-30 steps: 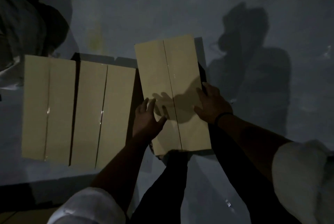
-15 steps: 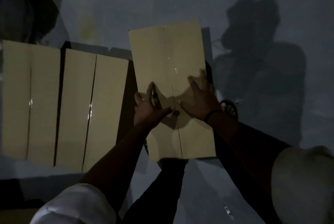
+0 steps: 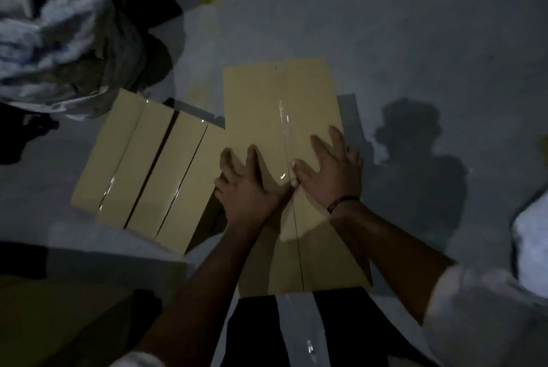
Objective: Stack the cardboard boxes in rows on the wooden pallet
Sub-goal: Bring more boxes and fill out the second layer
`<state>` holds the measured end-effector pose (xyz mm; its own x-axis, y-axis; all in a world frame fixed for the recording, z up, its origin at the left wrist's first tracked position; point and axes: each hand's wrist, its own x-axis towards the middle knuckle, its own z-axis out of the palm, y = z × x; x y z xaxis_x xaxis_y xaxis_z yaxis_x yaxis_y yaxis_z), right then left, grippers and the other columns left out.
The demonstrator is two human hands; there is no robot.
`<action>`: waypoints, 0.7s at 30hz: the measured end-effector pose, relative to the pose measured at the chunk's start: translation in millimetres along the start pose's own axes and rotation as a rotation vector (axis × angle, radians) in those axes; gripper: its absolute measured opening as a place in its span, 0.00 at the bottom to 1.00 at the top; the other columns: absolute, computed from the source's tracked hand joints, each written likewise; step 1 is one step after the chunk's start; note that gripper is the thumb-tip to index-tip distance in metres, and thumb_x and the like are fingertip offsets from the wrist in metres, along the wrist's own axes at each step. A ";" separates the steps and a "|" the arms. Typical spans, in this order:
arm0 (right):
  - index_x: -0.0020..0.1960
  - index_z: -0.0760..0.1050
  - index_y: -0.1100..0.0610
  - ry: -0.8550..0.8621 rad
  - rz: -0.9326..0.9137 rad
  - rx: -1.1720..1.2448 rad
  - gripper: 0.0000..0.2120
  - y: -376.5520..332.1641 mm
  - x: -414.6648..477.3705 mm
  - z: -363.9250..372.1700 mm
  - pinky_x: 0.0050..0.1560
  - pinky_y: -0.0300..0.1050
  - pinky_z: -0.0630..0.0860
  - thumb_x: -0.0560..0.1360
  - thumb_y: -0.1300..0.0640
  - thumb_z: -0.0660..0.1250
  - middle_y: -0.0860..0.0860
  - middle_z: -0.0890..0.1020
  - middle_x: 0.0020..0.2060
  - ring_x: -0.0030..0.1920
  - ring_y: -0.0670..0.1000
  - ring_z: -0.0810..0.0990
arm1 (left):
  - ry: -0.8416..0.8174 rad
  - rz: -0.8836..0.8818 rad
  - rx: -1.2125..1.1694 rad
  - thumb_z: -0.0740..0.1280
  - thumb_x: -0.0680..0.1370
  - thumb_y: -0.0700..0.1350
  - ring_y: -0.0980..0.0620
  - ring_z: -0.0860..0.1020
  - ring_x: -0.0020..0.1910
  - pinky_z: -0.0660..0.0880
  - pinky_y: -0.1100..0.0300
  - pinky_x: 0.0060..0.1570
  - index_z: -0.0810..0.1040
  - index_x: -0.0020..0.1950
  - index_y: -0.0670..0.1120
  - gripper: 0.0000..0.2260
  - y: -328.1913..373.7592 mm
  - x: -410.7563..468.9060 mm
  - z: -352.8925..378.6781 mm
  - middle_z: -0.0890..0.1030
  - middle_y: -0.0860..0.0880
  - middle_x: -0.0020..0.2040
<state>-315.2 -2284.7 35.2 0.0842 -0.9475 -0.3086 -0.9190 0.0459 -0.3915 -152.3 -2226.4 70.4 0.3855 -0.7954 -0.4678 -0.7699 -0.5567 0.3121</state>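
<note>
we press both hands flat on top of the right box (image 3: 275,105), fingers spread wide and gripping nothing. our left hand (image 3: 246,185) lies left of the taped seam (image 3: 285,129), our right hand (image 3: 332,171) right of it, thumbs almost meeting. this box sits just right of the middle box (image 3: 178,182) and left box (image 3: 127,159), in one row. the pallet is too dark to make out.

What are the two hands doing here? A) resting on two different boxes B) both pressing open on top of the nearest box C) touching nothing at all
B: the left hand and right hand lie with spread fingers on the nearest box, either side of its taped seam.
</note>
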 end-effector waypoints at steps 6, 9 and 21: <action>0.74 0.69 0.44 0.081 -0.228 -0.030 0.34 -51.9 -43.9 -103.0 0.67 0.60 0.68 0.72 0.31 0.62 0.49 0.60 0.79 0.67 0.62 0.66 | 0.172 -0.022 -0.010 0.64 0.66 0.79 0.31 0.61 0.72 0.63 0.37 0.69 0.51 0.82 0.60 0.50 18.9 -88.2 -91.1 0.41 0.56 0.82; 0.74 0.68 0.43 0.080 -0.303 -0.039 0.34 -82.1 -70.4 -124.6 0.68 0.58 0.65 0.72 0.31 0.63 0.48 0.59 0.79 0.68 0.61 0.64 | 0.265 -0.076 -0.035 0.62 0.66 0.80 0.31 0.61 0.71 0.65 0.37 0.69 0.52 0.82 0.61 0.49 7.7 -124.7 -119.6 0.42 0.52 0.82; 0.73 0.71 0.43 0.061 -0.764 -0.009 0.32 -238.8 -257.0 -112.0 0.67 0.56 0.67 0.73 0.31 0.63 0.49 0.63 0.77 0.67 0.61 0.66 | 0.663 -0.489 -0.188 0.55 0.67 0.83 0.33 0.54 0.76 0.54 0.36 0.74 0.53 0.82 0.62 0.48 -133.8 -317.5 -189.0 0.48 0.44 0.82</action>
<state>-160.5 -2087.6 305.1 0.6763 -0.7306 0.0938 -0.6170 -0.6315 -0.4697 -75.6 -1944.7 333.4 0.9171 -0.3981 -0.0216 -0.3643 -0.8587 0.3606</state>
